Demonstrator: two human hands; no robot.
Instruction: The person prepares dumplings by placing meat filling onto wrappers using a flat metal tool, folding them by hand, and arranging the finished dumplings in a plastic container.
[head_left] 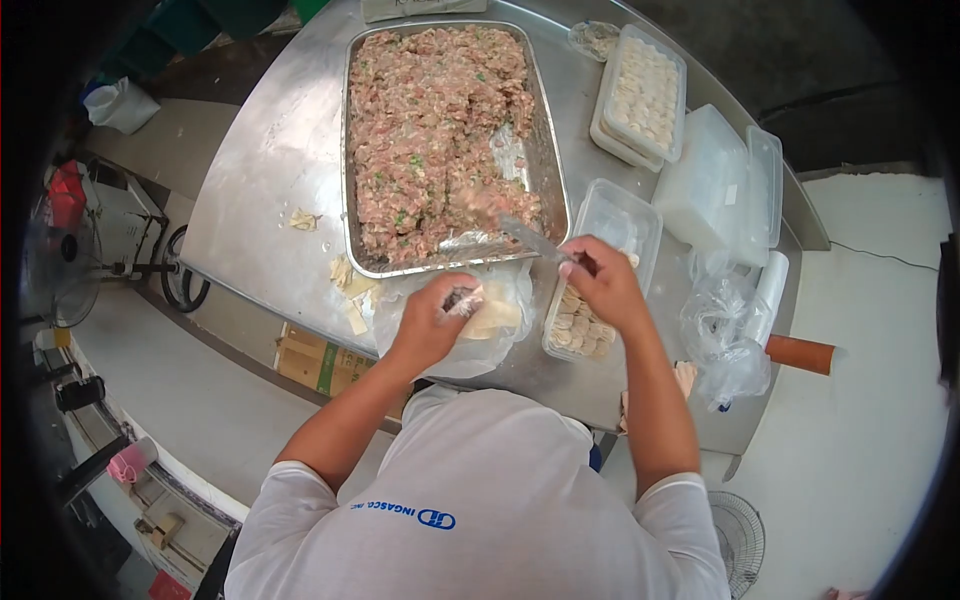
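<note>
My right hand point(603, 282) grips a flat metal spatula point(532, 238) whose far end reaches over the meat tray, with some meat at its tip. The large metal tray point(350, 200) holds ground meat point(440, 120) flecked with green; bare metal shows at its right side and lower edge. My left hand point(432, 318) is closed, fingers curled round a pale dough wrapper point(470, 299) that is mostly hidden. More pale wrappers point(497, 316) lie beside it on a clear plastic sheet point(450, 358). A clear plastic container point(645, 225) with small round dumplings point(578, 328) stands under my right hand.
Stacked containers point(640, 95) full of dumplings stand at the back right, near white translucent containers point(703, 185). Plastic bags point(725, 335) and a roll point(768, 290) lie at the right edge. Dough scraps point(304, 219) are left of the tray on the steel table point(270, 190).
</note>
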